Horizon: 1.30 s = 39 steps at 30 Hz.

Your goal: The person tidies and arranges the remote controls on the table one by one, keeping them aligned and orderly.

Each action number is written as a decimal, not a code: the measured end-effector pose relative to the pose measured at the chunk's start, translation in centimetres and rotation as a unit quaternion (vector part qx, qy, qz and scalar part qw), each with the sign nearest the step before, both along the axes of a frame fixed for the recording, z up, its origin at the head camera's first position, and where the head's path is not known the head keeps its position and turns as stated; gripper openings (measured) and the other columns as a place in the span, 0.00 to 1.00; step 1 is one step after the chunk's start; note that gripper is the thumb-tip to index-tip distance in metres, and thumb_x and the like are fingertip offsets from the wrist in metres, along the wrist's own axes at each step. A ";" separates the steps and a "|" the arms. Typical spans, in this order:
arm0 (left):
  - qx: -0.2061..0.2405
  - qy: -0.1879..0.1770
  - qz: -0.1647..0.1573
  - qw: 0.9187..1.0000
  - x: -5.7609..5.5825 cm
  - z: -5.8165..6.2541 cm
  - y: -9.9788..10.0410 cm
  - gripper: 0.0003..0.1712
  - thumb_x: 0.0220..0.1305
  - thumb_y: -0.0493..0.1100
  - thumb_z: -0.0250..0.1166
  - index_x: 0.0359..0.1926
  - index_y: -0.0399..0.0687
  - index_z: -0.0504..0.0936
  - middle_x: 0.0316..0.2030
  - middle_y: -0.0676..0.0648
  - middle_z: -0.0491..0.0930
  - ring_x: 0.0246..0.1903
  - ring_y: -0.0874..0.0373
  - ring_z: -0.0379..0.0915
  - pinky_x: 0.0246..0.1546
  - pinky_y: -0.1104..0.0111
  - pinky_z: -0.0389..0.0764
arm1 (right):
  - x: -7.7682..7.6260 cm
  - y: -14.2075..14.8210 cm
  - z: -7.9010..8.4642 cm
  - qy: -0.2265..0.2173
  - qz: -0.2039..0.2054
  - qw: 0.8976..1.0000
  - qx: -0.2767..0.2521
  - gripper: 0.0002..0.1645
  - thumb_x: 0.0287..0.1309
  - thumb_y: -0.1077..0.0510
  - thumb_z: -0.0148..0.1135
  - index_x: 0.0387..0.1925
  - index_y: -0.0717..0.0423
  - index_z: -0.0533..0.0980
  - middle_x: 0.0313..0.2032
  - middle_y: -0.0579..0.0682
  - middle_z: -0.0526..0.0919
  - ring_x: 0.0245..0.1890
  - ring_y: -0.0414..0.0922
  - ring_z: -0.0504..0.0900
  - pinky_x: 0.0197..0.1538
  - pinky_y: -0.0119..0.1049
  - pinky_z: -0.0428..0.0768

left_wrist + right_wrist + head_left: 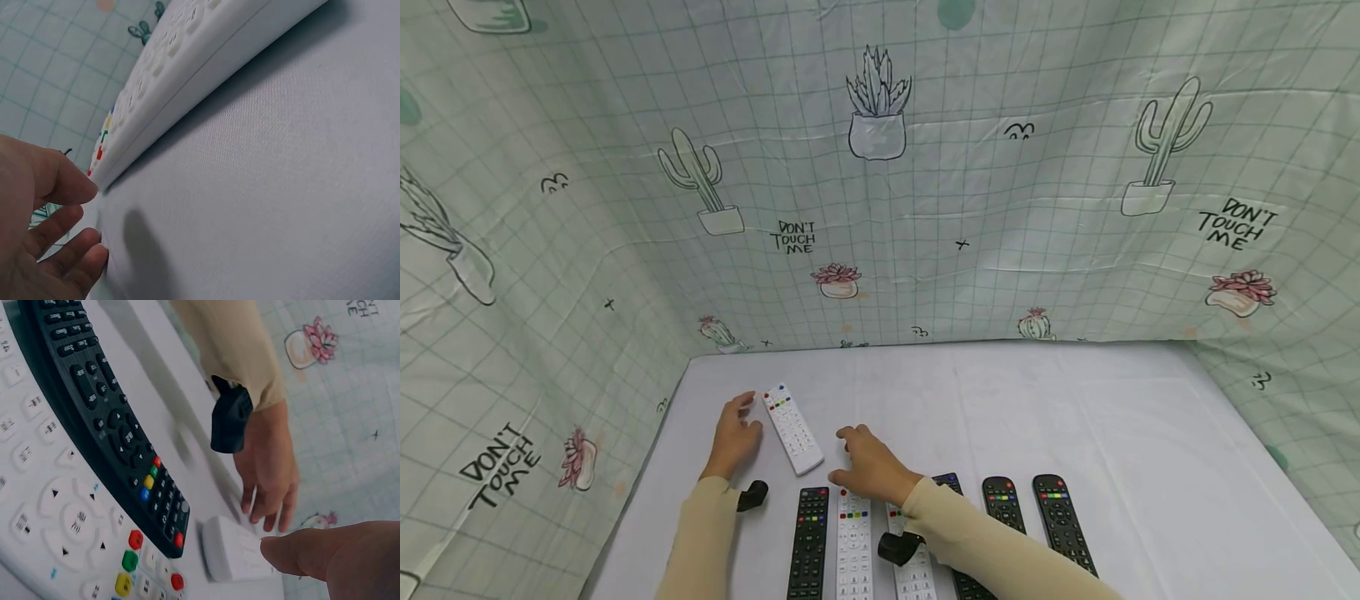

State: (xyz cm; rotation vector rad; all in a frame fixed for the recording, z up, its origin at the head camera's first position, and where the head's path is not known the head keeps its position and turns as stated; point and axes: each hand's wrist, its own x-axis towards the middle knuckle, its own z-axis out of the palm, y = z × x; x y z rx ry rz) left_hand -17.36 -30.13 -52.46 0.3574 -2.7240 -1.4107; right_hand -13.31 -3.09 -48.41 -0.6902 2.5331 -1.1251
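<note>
A white remote control [793, 429] lies aslant on the white table, its coloured buttons toward the back. Just left of it is my left hand [735, 437], fingers loosely bent and holding nothing. In the left wrist view a gap shows between that hand [47, 219] and the remote's side [200, 81]. My right hand [876, 468] hovers right of the slanted remote, above the tops of the row, its fingers apart with nothing between them. The right thumb [331, 553] overlaps the end of the white remote [231, 547] in the right wrist view; contact cannot be told.
Along the front stand a black remote [808, 542], a white remote [853, 546], another white one [916, 579] partly under my right arm, and several black ones, including one at the right end [1063, 525]. Patterned cloth [880, 208] hangs behind the table [1150, 433].
</note>
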 end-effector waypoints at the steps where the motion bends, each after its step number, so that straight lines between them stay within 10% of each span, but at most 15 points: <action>1: -0.001 -0.004 0.000 1.000 -0.1 0.0 -0.1 0.37 0.65 0.25 0.52 0.76 0.26 0.61 0.73 0.25 0.61 0.72 0.29 0.59 0.75 0.43 0.64 | -0.1 -0.3 -0.1 -0.001 0.000 1.000 -0.002 0.38 0.62 0.58 0.76 0.68 0.71 0.71 0.49 0.60 0.79 0.47 0.52 0.83 0.46 0.42 0.84; 19: 0.008 -0.020 -0.028 0.999 -1.5 0.0 0.2 0.43 0.63 0.20 0.51 0.80 0.32 0.56 0.78 0.28 0.55 0.78 0.31 0.52 0.78 0.45 0.60 | -0.6 -4.5 -1.8 -0.036 -0.045 0.998 -0.005 0.41 0.55 0.61 0.78 0.65 0.75 0.71 0.50 0.64 0.79 0.43 0.50 0.80 0.54 0.47 0.85; 39: -0.024 -0.019 -0.082 0.996 -2.2 -0.3 0.6 0.42 0.63 0.19 0.56 0.78 0.30 0.60 0.77 0.26 0.56 0.76 0.28 0.53 0.78 0.43 0.58 | -0.6 -7.3 -2.4 0.019 -0.087 0.996 0.026 0.41 0.46 0.58 0.86 0.56 0.72 0.75 0.44 0.60 0.75 0.41 0.49 0.74 0.48 0.42 0.82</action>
